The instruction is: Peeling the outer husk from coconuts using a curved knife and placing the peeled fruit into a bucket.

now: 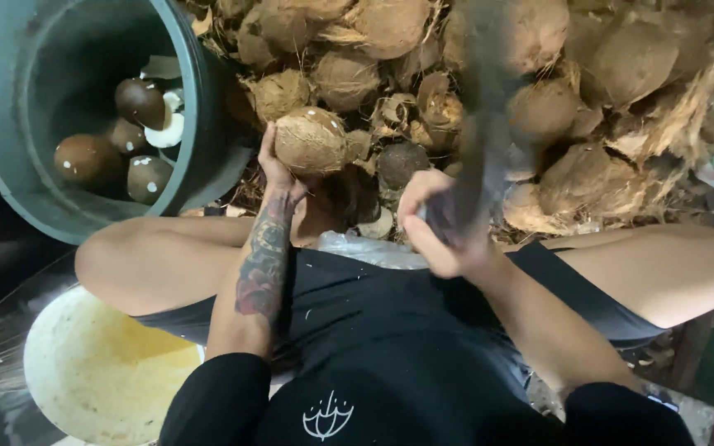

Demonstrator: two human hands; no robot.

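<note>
Hands: two; bucket (10, 177) holds four peeled coconuts (140, 102).

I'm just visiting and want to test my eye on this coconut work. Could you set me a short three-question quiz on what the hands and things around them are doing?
1. True or false: the left hand holds a coconut over the pile of husked coconuts.
2. What does the right hand grip? A) a spoon B) a long dark blade, blurred C) a rope
3. Fill in: the peeled dark brown coconuts lie inside the green ____.

Key: 1 true. 2 B. 3 bucket.
</note>
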